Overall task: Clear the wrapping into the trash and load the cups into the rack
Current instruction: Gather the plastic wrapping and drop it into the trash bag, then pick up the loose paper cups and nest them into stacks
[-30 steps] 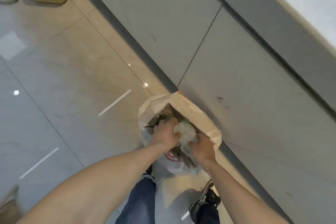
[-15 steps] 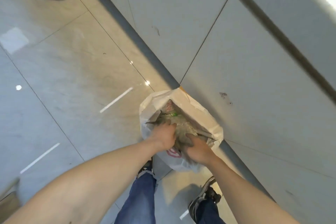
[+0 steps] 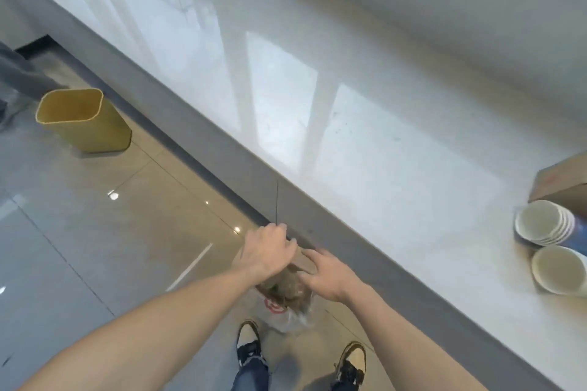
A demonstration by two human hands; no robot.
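The white trash bag (image 3: 279, 311) stands on the floor against the counter base, holding brownish crumpled wrapping (image 3: 284, 287). My left hand (image 3: 268, 252) hovers over the bag's far rim with fingers curled and nothing in them. My right hand (image 3: 325, 274) is above the bag's right side, fingers spread, empty. Two stacks of paper cups lie on their sides at the right end of the white counter: a blue-sided stack (image 3: 544, 222) and a lower stack (image 3: 560, 270). No rack is in view.
The glossy white counter (image 3: 349, 105) runs diagonally, with a grey front edge. A cardboard box (image 3: 565, 181) sits behind the cups. A yellow bin (image 3: 82, 117) stands on the tiled floor at left. My shoes (image 3: 249, 341) are below the bag.
Both hands have come up out of the bag and let go of the wrapping. My view has lifted, bringing the counter top, cups and yellow bin into sight.
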